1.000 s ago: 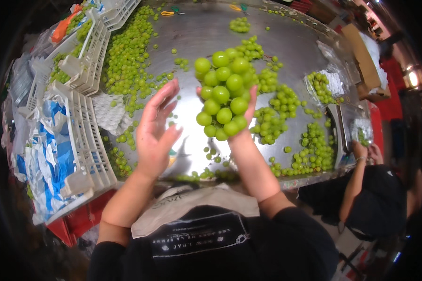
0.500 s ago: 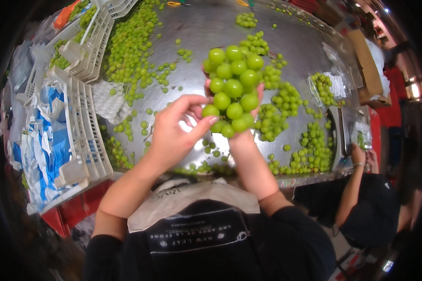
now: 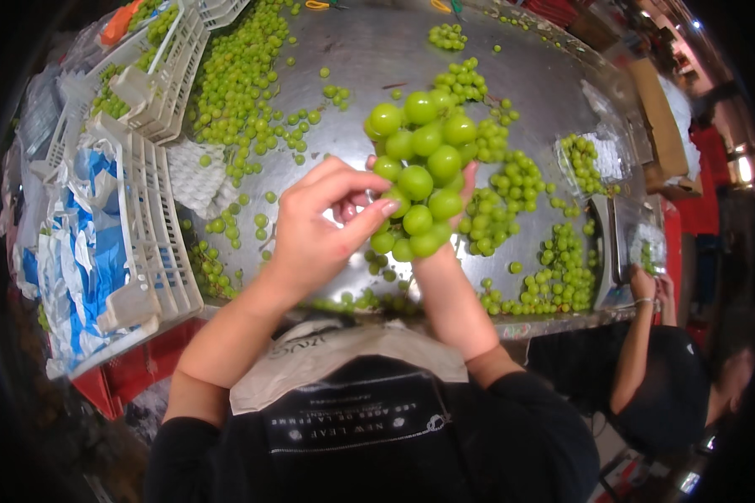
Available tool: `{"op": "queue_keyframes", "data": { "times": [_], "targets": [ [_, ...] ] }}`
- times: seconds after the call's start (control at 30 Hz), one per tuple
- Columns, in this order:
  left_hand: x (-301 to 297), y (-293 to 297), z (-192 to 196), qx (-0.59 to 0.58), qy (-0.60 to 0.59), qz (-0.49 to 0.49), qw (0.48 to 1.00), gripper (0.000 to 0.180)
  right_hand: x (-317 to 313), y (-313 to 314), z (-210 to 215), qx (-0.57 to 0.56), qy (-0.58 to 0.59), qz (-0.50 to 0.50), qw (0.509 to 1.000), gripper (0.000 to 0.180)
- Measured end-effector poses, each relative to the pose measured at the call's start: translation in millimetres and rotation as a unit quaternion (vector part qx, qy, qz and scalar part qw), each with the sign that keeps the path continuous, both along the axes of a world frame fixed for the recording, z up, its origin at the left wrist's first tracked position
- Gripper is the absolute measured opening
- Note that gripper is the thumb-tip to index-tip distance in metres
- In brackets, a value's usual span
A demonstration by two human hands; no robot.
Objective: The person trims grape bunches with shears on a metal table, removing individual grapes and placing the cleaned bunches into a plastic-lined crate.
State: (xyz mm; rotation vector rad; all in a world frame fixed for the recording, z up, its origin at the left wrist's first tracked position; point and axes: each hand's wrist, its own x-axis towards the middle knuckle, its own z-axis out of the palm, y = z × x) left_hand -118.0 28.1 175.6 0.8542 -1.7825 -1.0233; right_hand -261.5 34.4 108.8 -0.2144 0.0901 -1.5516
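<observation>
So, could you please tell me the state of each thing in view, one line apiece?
Bunch of green grapes: held up above the table, intact.
Right hand: behind the bunch, gripping it.
Left hand: fingertips touching the bunch's lower left side.
Loose grapes: scattered in piles over the metal table.
White crate: lying beside the table, left.
</observation>
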Motion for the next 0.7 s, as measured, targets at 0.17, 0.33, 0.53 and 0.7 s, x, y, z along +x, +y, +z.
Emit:
{"op": "queue_keyframes", "data": {
  "times": [0.17, 0.33, 0.53, 0.7],
  "targets": [
    [4.4, -4.8, -5.6, -0.053, 0.047, -0.009, 0.997, 0.01, -2.1, -1.5, -5.8, 0.004, -0.02, -0.01, 1.0, 0.08],
    [57.2, -40.4, -34.7, -0.075, -0.098, 0.067, 0.99, 0.033, -13.8, 2.0, -18.0, -0.05, -0.049, 0.041, 0.997, 0.081],
    [64.1, -41.6, -64.2, 0.063, -0.246, -0.036, 0.967, 0.084, -20.9, 1.8, -42.5, -0.021, 0.093, -0.015, 0.995, 0.082],
    [15.5, -12.8, -56.8, 0.358, 0.132, -0.246, 0.891, 0.093, 2.4, 5.6, -2.5, -0.07, 0.316, -0.169, 0.931, 0.101]
  ]
}}
